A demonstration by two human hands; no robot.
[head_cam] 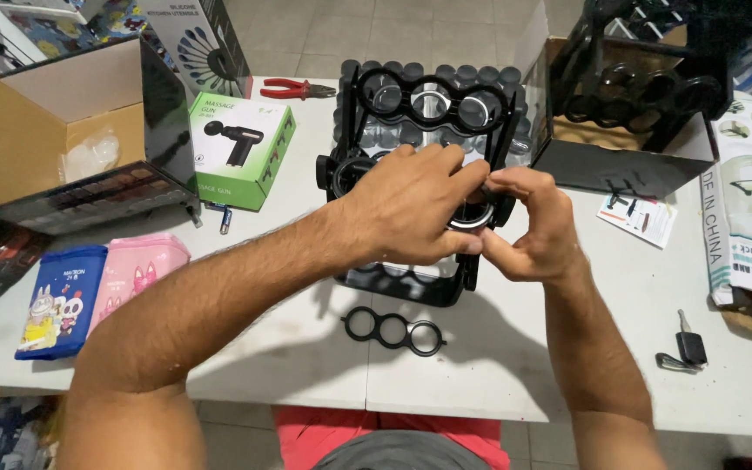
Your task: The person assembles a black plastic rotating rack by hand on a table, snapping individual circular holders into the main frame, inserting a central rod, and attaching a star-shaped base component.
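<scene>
Rack (419,130) of black rings stands mid-worktop (515,365), toward the far edge. Both hands — left (406,209), right (528,222) — pinch a ring fitting (472,218) on its front, fingers pressed together. A hard push could tip it backward. Loose ring strip (393,329) lies near the front edge — it could be knocked off. Open room front right.

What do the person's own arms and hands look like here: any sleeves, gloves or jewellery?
Both forearms are bare, with dark hair and no sleeves in view. The left hand and right hand wear no gloves; no rings, watch or wristband show.
</scene>
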